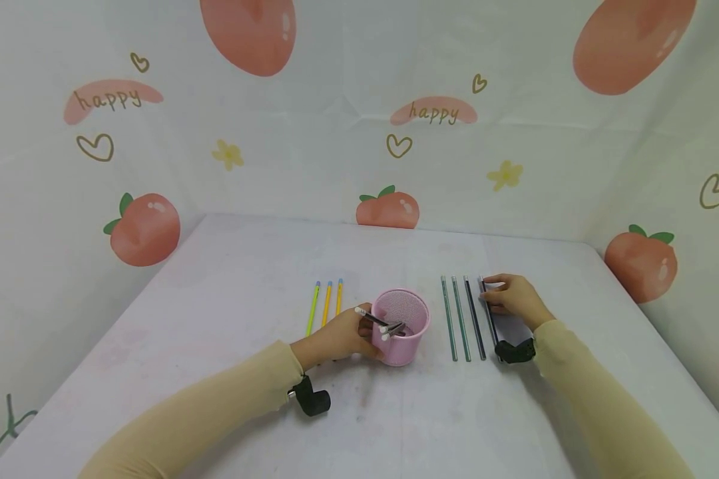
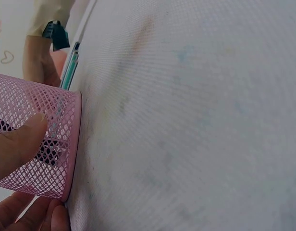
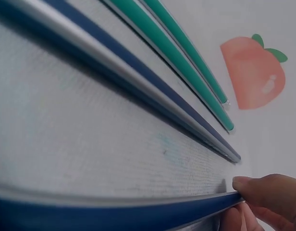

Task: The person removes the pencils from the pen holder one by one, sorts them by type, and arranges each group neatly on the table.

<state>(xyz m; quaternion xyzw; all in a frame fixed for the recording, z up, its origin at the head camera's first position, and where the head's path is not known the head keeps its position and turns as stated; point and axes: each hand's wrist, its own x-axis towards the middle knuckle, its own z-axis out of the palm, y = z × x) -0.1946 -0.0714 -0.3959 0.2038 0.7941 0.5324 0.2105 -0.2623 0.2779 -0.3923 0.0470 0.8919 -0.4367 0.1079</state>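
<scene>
Right hand [image 1: 513, 301] pinches glossy dark-blue pencil [image 3: 153, 216], left hand [image 1: 341, 334] curls round pink cylindrical mesh cup [image 1: 401, 348], slender green pencils [image 1: 461, 319] between.

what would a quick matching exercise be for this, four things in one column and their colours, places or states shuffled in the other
1. cup
2. left hand
3. right hand
4. teal pencils

A. pinching the end of a dark pencil
B. lying right of the cup in the head view
C. pink mesh
D. holding the cup

Pairs: 1-C, 2-D, 3-A, 4-B
</scene>
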